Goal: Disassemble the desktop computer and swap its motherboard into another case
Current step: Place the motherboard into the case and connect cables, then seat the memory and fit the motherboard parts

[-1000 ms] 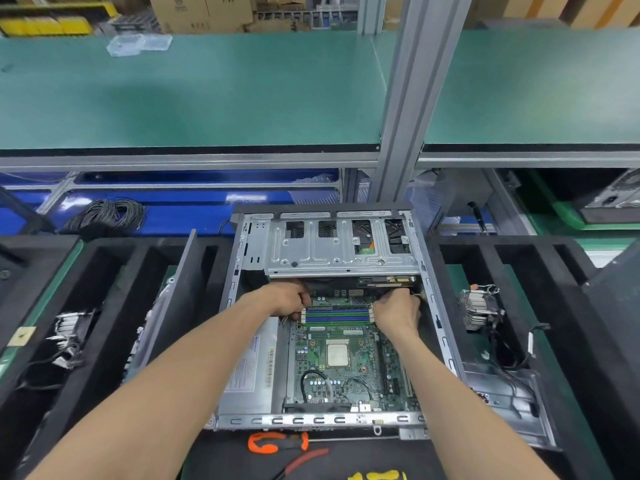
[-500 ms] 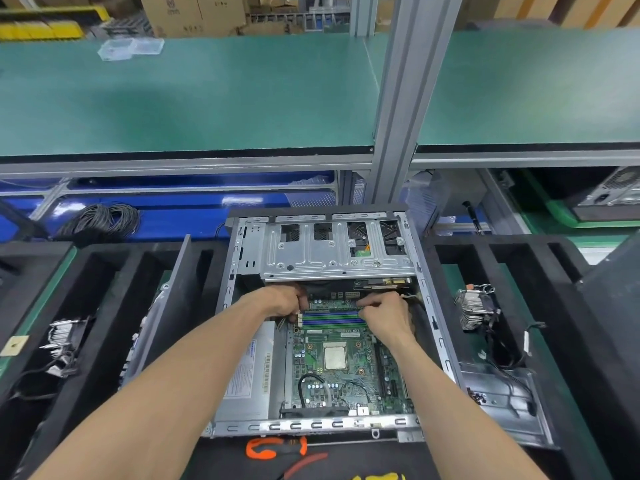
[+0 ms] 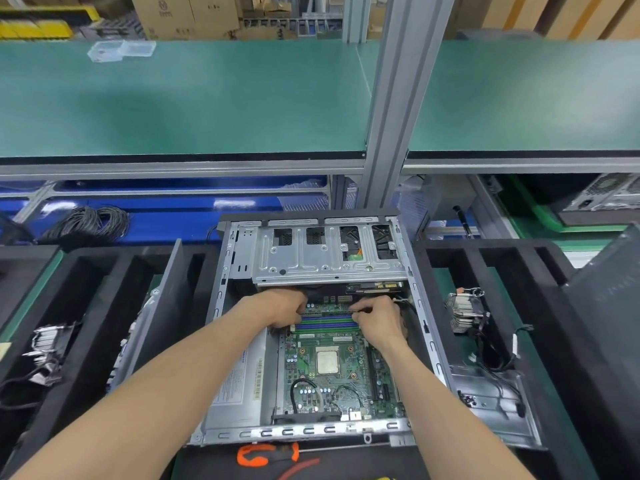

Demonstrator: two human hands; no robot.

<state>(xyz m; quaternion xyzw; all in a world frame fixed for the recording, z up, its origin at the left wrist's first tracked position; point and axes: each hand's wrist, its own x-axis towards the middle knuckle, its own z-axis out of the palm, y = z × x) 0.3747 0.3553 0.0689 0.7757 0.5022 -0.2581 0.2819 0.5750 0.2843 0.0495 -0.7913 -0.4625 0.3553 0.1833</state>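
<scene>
The open grey steel desktop computer case (image 3: pixel 311 327) lies flat near the front edge of the table (image 3: pixel 540 368), between black foam trays. Its green motherboard (image 3: pixel 332 368) is still mounted inside, towards the case's right side, with the bare silver processor (image 3: pixel 327 362) showing at its middle.

Both hands work at the far edge of the board, under the silver drive cage (image 3: pixel 329 258). The left hand (image 3: pixel 282 308) has its fingers curled down at the left end of the blue and green memory slots (image 3: pixel 327 322), seemingly on a latch, though the contact is hidden. The right hand (image 3: pixel 379 318) curls at the right end and seems to pinch something small and pale; what it is cannot be told.

Risks, as a judgement: pulling a part up while one latch is still closed could crack the slot; a tug on the thin wires beside the right hand could tear a connector; knuckles could scrape on the drive cage's lower edge; a slip could touch the bare processor.

Counts: one case in work, one motherboard, one processor, about four memory slots, two finned metal heatsinks, one (image 3: pixel 465 311) in the right tray and one (image 3: pixel 46 344) in the left, one orange-handled pair of pliers (image 3: pixel 266 455) at the front edge.
</scene>
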